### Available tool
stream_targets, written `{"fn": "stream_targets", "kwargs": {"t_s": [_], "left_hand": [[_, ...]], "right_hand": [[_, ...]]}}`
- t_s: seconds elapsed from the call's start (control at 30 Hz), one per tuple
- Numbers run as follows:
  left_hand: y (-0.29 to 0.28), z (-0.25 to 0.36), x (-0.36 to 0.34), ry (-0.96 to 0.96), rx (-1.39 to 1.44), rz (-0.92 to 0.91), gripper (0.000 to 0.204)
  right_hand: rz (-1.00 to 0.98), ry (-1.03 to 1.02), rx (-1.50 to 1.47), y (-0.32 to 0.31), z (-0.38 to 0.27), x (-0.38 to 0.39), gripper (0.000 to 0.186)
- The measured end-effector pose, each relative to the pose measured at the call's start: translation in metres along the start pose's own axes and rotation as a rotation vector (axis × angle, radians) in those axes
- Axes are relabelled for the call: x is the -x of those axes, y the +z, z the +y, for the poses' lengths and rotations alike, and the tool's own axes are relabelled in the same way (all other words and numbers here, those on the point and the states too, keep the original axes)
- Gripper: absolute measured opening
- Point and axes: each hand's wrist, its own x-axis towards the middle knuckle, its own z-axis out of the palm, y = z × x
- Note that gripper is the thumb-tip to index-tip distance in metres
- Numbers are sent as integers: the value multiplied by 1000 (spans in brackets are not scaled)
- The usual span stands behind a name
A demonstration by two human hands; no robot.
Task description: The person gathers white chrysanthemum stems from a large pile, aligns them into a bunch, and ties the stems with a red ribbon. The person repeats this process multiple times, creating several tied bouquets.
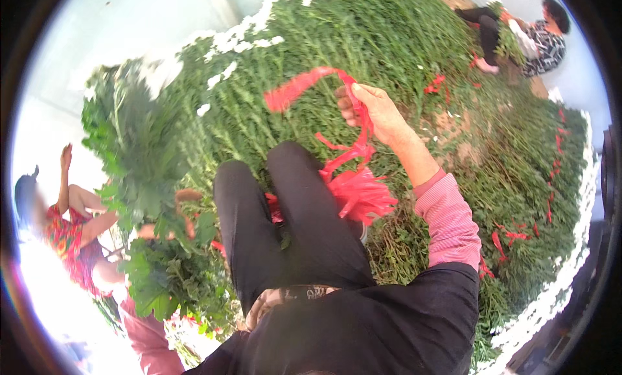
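Observation:
My right hand [370, 109] is raised over the stems, its thumb and fingers closed on a red plastic strip [295, 90]. One end of the strip flies out blurred to the left; the rest hangs toward a bundle of red strips [363, 193] beside my right knee. On the left a big leafy bunch of green flower stems [129, 141] stands up, smeared by motion. My left hand [186, 213] shows only in part among those leaves, seemingly wrapped round the bunch; its fingers are mostly hidden.
A wide heap of green stems [311, 44] with white flower heads [243, 44] lies ahead. More stems tied with red strips [512, 235] lie right, white blooms along the outer edge. One person [71, 229] sits at the left, another [544, 41] at the far right.

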Motion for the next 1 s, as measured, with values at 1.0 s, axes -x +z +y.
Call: {"fn": "stream_targets", "kwargs": {"t_s": [1.0], "left_hand": [[48, 21, -110, 175, 454, -19, 62]], "right_hand": [[4, -284, -458, 163, 68, 2, 37]]}}
